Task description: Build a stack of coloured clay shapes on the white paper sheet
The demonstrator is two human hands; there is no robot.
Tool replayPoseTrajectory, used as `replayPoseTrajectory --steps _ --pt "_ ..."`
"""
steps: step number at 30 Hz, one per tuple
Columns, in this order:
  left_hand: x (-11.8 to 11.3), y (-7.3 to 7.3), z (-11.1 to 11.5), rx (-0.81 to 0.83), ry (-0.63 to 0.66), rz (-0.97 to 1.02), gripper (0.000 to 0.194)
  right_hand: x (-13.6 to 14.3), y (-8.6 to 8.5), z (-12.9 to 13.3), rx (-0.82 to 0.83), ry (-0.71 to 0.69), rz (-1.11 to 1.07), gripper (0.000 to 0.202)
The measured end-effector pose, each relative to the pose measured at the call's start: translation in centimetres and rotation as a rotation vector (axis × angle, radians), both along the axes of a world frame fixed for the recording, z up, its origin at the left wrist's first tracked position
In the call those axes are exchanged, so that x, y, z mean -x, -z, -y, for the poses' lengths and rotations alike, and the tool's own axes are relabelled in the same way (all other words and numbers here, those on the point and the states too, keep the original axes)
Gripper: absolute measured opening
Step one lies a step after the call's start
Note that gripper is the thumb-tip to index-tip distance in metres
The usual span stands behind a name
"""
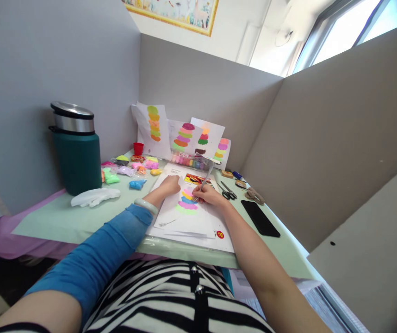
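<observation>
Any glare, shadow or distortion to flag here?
Head view: the window is blown out near white; head view: a soft shadow lies on the grey partition beside the flask; head view: wide-angle stretch makes the blue sleeve loom beside the small left hand; head view: the upper right edge darkens.

This looks like a craft cubicle: grey partition panels [191, 76] enclose a cloth-covered table [46, 222] bearing a colour-striped paper [170, 217], bright clay-like lumps [137, 184], scissors [232, 195] and, along the back, propped sheets [158, 147] daubed with colour bands.
</observation>
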State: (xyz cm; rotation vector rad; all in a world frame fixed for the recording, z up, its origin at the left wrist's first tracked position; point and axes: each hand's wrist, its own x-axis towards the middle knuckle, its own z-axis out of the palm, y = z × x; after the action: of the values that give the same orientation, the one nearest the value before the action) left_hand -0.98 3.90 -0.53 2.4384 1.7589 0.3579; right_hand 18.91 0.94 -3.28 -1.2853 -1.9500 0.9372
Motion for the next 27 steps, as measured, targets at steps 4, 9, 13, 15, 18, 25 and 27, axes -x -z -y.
replayPoseTrajectory --steps 4,9,13,15,18,25,27 --pt "0.01 -0.06 0.10 -0.006 0.010 -0.003 0.040 -0.11 0.13 -0.14 -0.010 0.018 0.000 0.018" --pt "-0.03 0.11 -0.14 -0.014 0.013 -0.011 0.040 -0.21 0.27 -0.16 -0.010 0.051 -0.008 0.021" --pt "-0.02 0.22 -0.25 -0.022 0.015 -0.010 0.041 0.00 -0.04 0.17 -0.003 0.062 -0.006 0.020" --pt "-0.01 0.19 -0.19 -0.020 0.013 -0.007 0.041 0.12 -0.15 0.27 -0.012 0.054 0.005 0.019" --pt "0.00 0.06 -0.05 -0.008 0.013 -0.002 0.041 0.18 -0.16 0.26 -0.032 0.024 0.019 0.017" --pt "0.01 -0.01 0.05 -0.002 0.008 0.002 0.041 0.08 -0.11 0.15 -0.035 0.015 0.034 0.017" --pt "0.00 -0.02 0.05 -0.003 0.011 -0.002 0.041 0.09 -0.16 0.20 -0.035 0.014 0.037 0.018"
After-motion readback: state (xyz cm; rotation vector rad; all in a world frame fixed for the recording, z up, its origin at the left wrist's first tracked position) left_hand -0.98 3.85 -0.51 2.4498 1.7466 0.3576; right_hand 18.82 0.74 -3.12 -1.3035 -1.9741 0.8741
